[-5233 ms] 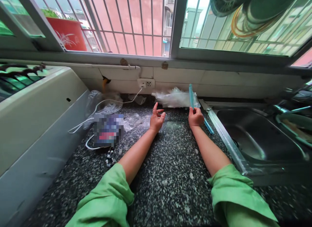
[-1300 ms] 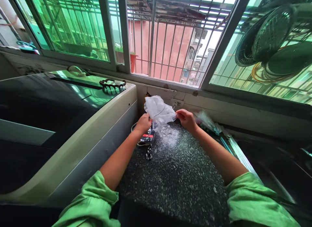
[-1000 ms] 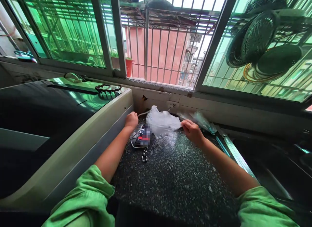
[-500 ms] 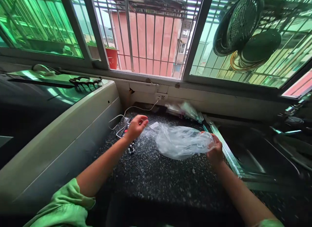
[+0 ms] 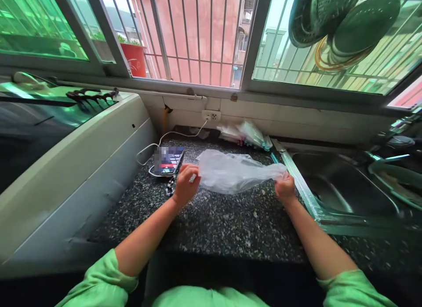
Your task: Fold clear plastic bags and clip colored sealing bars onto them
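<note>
A clear, crumpled plastic bag is stretched sideways between my two hands, above the dark speckled counter. Its left edge is pinched in my left hand, thumb and fingers closed. At the other end, the bag narrows to a bunched part gripped by my right hand, fingers wrapped round it. Just beyond my left hand lies a phone with its screen lit and a white cable running to a wall socket. A dark beaded strap sits partly behind the left hand.
Several more clear bags lie at the counter's back by the wall. A steel sink is on the right, with a green basin at its far side. A white appliance stands left. Pan lids hang before the barred window.
My left hand has come down to the bag and now holds its left edge. The bag is pulled straighter and narrower. My view has tilted down, showing the phone more fully.
</note>
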`<move>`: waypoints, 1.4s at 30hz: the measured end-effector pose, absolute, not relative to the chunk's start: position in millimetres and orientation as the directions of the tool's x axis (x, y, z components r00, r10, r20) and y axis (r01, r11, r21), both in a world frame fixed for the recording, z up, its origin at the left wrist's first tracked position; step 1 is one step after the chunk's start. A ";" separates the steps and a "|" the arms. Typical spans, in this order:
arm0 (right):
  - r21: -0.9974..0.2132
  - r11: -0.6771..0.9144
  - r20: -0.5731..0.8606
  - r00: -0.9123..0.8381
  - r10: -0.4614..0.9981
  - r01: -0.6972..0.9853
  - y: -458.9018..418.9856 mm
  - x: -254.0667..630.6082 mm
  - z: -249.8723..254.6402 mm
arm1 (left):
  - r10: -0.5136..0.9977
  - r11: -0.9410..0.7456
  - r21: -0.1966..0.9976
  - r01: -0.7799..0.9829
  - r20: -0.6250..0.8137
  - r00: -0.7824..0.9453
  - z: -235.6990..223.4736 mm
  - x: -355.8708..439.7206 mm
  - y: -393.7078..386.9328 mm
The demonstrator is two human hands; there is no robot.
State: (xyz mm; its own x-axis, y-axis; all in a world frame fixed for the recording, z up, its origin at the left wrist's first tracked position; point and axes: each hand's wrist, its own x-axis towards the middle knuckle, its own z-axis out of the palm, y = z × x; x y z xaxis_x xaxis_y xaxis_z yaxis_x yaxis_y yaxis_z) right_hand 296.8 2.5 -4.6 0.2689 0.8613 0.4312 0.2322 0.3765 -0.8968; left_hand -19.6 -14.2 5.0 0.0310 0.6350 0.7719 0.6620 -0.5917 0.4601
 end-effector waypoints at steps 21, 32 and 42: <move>-0.765 0.625 0.511 -0.446 0.735 0.154 -87.5 267.4 77.6 | 0.365 -0.761 0.047 0.647 0.855 0.368 8.6 -20.5 -82.8; -0.215 0.631 0.445 -0.501 0.743 0.746 -125.7 253.6 74.2 | 0.167 -0.835 -0.162 0.526 0.836 0.523 22.5 -3.9 -113.4; -0.176 0.754 0.765 -0.394 0.510 0.633 -125.7 280.2 50.8 | 0.542 -0.811 0.347 0.471 0.749 0.382 15.5 6.0 -101.8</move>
